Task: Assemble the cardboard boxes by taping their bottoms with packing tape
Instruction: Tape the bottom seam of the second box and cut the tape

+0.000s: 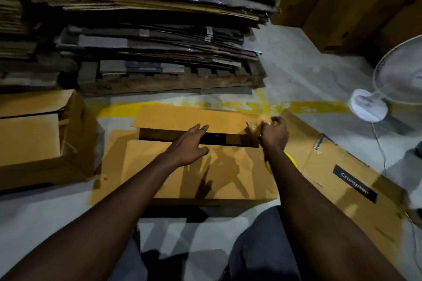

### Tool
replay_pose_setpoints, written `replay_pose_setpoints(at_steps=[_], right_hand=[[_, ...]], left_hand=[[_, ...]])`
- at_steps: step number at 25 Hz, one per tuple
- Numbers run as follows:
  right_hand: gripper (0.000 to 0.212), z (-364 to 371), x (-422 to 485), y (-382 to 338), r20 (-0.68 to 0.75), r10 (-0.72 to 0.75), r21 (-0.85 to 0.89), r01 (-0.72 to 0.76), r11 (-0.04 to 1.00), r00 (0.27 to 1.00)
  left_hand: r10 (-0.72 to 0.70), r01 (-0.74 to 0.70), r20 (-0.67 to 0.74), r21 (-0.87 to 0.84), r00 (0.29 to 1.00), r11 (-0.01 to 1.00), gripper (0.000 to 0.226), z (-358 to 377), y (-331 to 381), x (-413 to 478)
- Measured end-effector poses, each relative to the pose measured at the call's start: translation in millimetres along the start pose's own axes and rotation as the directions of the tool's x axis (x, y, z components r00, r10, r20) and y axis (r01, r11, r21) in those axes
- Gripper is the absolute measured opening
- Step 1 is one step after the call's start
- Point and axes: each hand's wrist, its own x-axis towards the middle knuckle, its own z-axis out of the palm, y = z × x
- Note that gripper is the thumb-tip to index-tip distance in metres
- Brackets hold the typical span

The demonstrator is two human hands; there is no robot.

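A brown cardboard box (pixel 182 173) lies on the floor before me, bottom up, its two long flaps parted by a dark gap (pixel 219 138). My left hand (pixel 189 146) reaches over the near flap with straight fingers at the gap's edge. At the right end of the gap, my right hand (pixel 274 134) grips a tape dispenser (pixel 251 128) with clear packing tape. A yellow part (pixel 290 159) shows under my right forearm.
A flattened box (pixel 342 180) printed "Crompton" lies to the right. An assembled box (pixel 41 141) stands left. Tall stacks of flat cardboard on a pallet (pixel 159 41) fill the back. A white pedestal fan (pixel 388 89) and its cord stand right. More boxes (pixel 342 2) sit at the far right.
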Motion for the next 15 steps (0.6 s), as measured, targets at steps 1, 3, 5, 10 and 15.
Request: replay_pose_setpoints(at_steps=[1,3,5,10,15], right_hand=[[0.032,12.3,-7.6,-10.4,0.048,-0.024,0.022,0.023,1.000,0.999],[0.029,40.6,-26.0,-26.8,0.187,-0.078,0.081,0.064,0.995,0.979],[0.027,64.8,-49.4,-41.8,0.354,-0.111,0.167,0.054,0.984,0.929],[0.016,100.3,-86.8,-59.3,0.635,-0.043,0.265,-0.166,0.950,0.771],[0.012,119.9,-82.6,-72.8,0.719,-0.061,0.315,-0.246,0.917,0.692]], left_hand=[[-0.012,0.011,-0.014,-0.061,1.000,0.998,0.075,-2.4,-1.1,-0.3],[-0.046,0.032,-0.072,-0.183,0.996,0.983,0.076,-7.6,-1.7,-1.4],[-0.087,0.040,-0.167,-0.266,0.982,0.963,0.078,-15.0,-0.4,-5.5],[-0.247,0.116,-0.344,-0.359,0.906,0.926,0.068,-37.8,-25.1,-26.7],[-0.194,0.198,-0.272,-0.011,0.943,0.980,0.054,-60.9,-56.4,-19.8]])
